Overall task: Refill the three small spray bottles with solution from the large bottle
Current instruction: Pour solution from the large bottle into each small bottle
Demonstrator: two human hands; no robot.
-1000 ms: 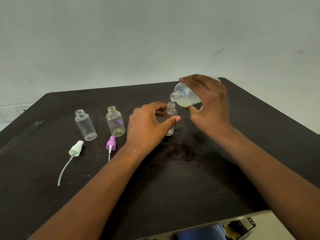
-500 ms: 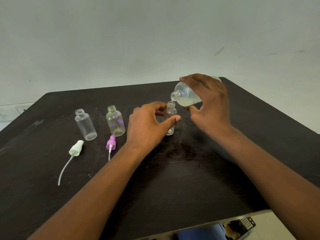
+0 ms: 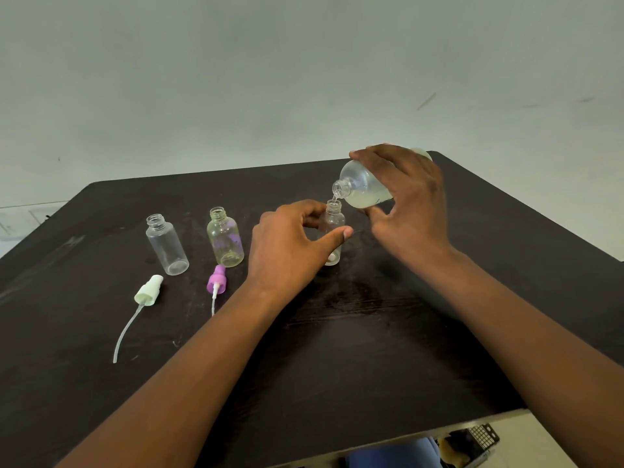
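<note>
My right hand (image 3: 408,211) grips the large clear bottle (image 3: 359,189), tipped with its open neck down to the left. A thin stream of pale solution runs from it into the small bottle (image 3: 334,219) standing just below. My left hand (image 3: 290,248) holds that small bottle between thumb and fingers and hides much of its body. To the left stand two more uncapped small bottles upright: a yellowish one with a purple print (image 3: 225,237) and a clear one (image 3: 166,244).
Two spray heads with dip tubes lie on the dark table (image 3: 354,349): a purple one (image 3: 217,282) and a pale green one (image 3: 149,290). A pale wall rises behind the table. Dark objects (image 3: 469,440) lie below the table's near right edge.
The large bottle has tipped slightly further, bringing its mouth over the small bottle's neck, and liquid now streams in. My left hand has stayed in place.
</note>
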